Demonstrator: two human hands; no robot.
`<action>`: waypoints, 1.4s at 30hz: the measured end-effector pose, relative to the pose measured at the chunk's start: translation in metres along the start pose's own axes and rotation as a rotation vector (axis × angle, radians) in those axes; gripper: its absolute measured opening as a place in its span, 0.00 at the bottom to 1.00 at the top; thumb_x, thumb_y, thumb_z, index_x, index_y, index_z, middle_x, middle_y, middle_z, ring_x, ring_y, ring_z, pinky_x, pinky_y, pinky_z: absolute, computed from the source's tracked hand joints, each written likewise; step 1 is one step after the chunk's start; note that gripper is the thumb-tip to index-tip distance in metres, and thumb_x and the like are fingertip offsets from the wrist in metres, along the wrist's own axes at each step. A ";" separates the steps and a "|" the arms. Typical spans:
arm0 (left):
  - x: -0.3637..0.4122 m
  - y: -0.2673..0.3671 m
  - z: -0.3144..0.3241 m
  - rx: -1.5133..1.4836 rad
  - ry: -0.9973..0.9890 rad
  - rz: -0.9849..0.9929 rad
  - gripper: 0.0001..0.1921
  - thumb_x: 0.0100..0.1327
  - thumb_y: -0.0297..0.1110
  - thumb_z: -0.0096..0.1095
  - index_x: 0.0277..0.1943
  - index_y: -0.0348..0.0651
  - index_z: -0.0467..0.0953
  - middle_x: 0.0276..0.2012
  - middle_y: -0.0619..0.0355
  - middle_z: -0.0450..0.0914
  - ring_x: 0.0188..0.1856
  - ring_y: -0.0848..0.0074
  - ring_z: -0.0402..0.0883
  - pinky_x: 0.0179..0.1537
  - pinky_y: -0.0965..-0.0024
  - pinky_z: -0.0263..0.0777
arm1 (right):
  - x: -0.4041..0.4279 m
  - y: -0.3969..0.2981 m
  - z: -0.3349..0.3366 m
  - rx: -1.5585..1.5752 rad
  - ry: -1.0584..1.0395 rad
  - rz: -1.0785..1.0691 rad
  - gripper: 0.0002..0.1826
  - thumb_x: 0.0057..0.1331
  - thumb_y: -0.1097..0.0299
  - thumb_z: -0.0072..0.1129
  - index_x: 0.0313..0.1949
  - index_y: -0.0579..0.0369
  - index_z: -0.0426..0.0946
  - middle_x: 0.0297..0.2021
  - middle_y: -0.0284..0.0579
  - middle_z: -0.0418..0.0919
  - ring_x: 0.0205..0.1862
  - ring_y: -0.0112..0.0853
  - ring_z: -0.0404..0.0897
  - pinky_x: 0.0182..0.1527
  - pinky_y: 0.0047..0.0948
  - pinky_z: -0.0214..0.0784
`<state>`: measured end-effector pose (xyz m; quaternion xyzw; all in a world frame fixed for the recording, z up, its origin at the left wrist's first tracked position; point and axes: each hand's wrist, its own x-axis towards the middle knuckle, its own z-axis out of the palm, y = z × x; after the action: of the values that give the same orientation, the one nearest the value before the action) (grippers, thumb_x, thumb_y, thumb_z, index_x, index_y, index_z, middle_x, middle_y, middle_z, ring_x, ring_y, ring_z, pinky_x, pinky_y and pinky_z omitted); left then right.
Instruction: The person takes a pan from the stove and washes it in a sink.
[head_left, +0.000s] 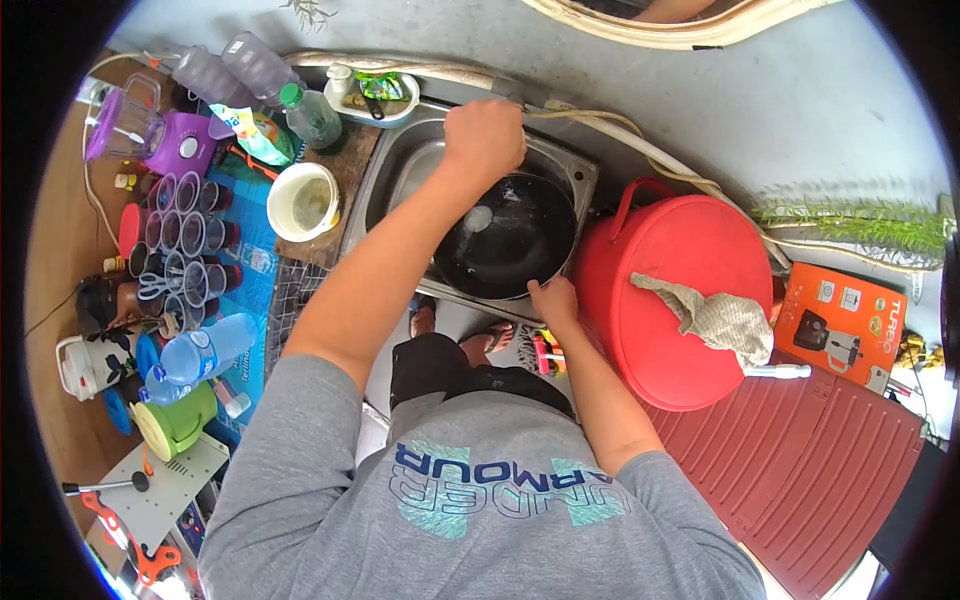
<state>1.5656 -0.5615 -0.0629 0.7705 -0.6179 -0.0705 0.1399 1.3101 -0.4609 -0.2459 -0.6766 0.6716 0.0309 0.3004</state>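
Note:
A round black pan (517, 247) lies in the stainless steel sink (409, 161), with a pale, whitish patch inside it. My left hand (486, 139) is closed in a fist above the pan's far edge, at the back of the sink; whether it grips a handle or a tap there is hidden beneath it. Down at the near right edge of the pan, my right hand (555, 304) holds the rim, with the thumb on top. To the left of the sink a white plastic bucket (304, 202) stands on a wooden board (352, 161).
A large red lidded bin (690, 247) with a checked cloth (712, 319) on top stands close on the right. Behind the board are a green-capped bottle (311, 120) and a white tub (375, 97). Plastic cups (191, 232) and a purple blender (180, 142) crowd the left.

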 end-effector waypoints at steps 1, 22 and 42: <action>0.009 0.000 0.000 0.046 -0.144 -0.011 0.24 0.52 0.54 0.71 0.37 0.37 0.82 0.36 0.42 0.85 0.42 0.51 0.86 0.41 0.54 0.80 | 0.001 0.002 0.002 0.008 -0.007 0.002 0.22 0.58 0.54 0.64 0.31 0.67 0.80 0.31 0.63 0.82 0.39 0.55 0.83 0.46 0.50 0.74; -0.043 -0.072 0.290 -2.110 -0.141 -0.857 0.14 0.69 0.22 0.55 0.56 0.40 0.70 0.45 0.52 0.79 0.44 0.65 0.81 0.46 0.58 0.82 | -0.011 -0.004 0.006 0.211 0.010 -0.028 0.21 0.60 0.54 0.63 0.32 0.66 0.79 0.28 0.62 0.82 0.35 0.56 0.83 0.43 0.51 0.74; -0.066 -0.074 0.240 -1.130 -0.055 -0.807 0.15 0.60 0.39 0.63 0.24 0.36 0.77 0.20 0.48 0.80 0.21 0.63 0.79 0.25 0.59 0.71 | 0.006 0.014 0.025 0.151 -0.020 -0.012 0.21 0.62 0.57 0.59 0.27 0.68 0.80 0.24 0.62 0.82 0.31 0.52 0.85 0.42 0.45 0.77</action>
<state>1.5519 -0.5136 -0.3177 0.7470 -0.1549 -0.4475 0.4666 1.3063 -0.4539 -0.2738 -0.6555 0.6650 -0.0149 0.3575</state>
